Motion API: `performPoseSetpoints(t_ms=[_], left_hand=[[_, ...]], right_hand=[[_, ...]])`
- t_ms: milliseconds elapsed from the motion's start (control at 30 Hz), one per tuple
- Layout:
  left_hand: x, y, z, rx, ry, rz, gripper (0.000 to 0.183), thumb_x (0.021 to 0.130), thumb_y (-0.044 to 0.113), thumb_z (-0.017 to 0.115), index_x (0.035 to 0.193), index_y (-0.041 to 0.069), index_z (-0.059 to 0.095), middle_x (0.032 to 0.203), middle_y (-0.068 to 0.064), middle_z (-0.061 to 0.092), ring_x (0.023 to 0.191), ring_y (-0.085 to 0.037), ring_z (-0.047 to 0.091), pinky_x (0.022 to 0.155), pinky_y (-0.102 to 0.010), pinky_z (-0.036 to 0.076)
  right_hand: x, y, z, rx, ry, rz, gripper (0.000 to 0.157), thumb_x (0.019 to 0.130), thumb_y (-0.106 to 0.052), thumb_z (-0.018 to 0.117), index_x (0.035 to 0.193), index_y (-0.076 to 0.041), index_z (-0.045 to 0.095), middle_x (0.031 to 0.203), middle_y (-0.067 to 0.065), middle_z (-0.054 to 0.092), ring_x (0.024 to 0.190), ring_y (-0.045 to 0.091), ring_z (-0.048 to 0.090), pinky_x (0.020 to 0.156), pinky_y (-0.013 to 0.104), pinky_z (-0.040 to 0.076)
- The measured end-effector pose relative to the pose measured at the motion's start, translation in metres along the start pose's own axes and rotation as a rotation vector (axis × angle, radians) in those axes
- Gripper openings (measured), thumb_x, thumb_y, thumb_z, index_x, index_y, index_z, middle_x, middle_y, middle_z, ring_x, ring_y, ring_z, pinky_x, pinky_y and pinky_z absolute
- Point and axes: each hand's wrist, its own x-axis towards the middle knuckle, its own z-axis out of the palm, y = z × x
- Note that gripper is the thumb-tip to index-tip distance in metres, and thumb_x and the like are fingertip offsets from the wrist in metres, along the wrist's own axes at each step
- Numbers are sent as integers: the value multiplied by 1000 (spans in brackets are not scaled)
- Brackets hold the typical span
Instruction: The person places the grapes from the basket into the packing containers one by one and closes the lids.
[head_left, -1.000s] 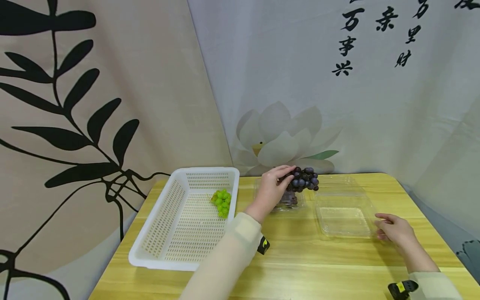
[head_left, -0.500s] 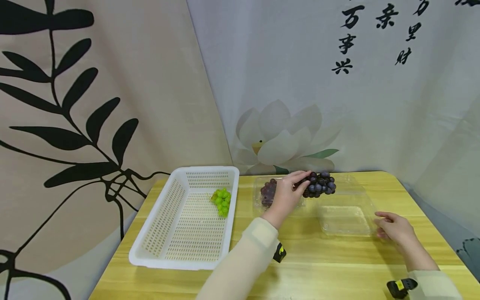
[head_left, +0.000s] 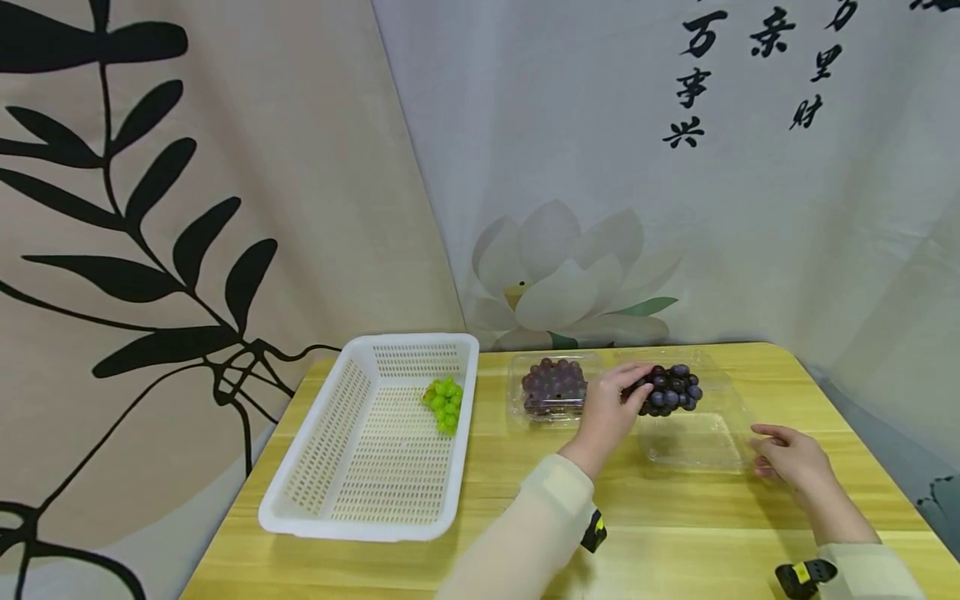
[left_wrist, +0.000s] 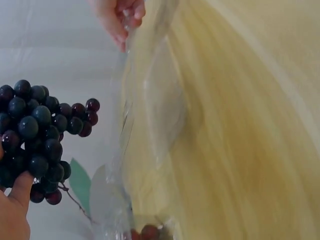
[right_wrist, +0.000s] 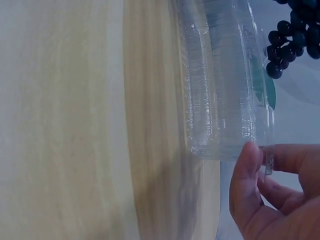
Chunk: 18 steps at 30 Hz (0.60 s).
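My left hand (head_left: 611, 414) pinches a bunch of dark purple grapes (head_left: 672, 390), held up over the back part of an open clear plastic box (head_left: 693, 442). In the left wrist view the thumb (left_wrist: 21, 190) presses on the lower berries of the bunch, and a thin stem trails below. At the box's right side, my right hand (head_left: 791, 461) pinches its rim between thumb and fingers, seen closely in the right wrist view along the clear wall (right_wrist: 225, 90). The box has only bare plastic inside.
Left of the open box stands another clear box (head_left: 555, 408) with purple grapes (head_left: 553, 385) inside. A white perforated basket (head_left: 300, 500) on the left holds a bunch of green grapes (head_left: 444, 405). A printed curtain (head_left: 360, 167) hangs behind the wooden table (head_left: 675, 533).
My left hand has carried the purple grapes rightward and slightly down, from over the filled box to over the open one. The right hand has stayed at the rim.
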Motion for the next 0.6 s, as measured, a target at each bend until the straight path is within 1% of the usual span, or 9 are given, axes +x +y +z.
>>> performPoseSetpoints(t_ms=[67, 200, 333, 467, 600], left_hand=[[-2, 2, 5, 13, -9, -12, 32, 92, 22, 60, 124, 17, 65, 126, 0, 62, 118, -11, 57, 90, -11, 46], [-7, 5, 14, 3, -27, -50, 32, 93, 23, 58, 125, 19, 63, 127, 1, 61, 118, -10, 56, 93, -15, 47], [-10, 6, 24, 13, -25, -56, 32, 93, 23, 59, 125, 21, 63, 126, 5, 61, 117, -7, 56, 93, -13, 46], [-14, 6, 32, 28, -14, -50, 31, 92, 21, 60, 122, 19, 65, 123, 5, 63, 115, -5, 57, 94, -12, 44], [-18, 6, 41, 19, -15, -81, 30, 91, 20, 62, 121, 20, 66, 122, 5, 63, 115, -5, 57, 95, -13, 44]], right_hand=[[1, 0, 1, -2, 1, 0, 53, 98, -17, 47, 138, 14, 33, 94, 10, 55, 68, 11, 61, 65, 30, 58], [2, 1, 1, 1, -4, 6, 53, 98, -18, 48, 137, 14, 34, 95, 12, 57, 68, 10, 61, 65, 30, 58], [4, 1, 0, -5, 1, 2, 53, 98, -18, 47, 137, 15, 34, 94, 12, 57, 67, 10, 61, 64, 30, 58], [3, 1, -1, -2, 8, -1, 53, 98, -19, 47, 136, 16, 34, 92, 11, 56, 66, 10, 61, 63, 30, 58], [2, 2, 1, 10, 7, 5, 54, 98, -19, 48, 136, 16, 34, 92, 11, 55, 67, 10, 61, 64, 30, 58]])
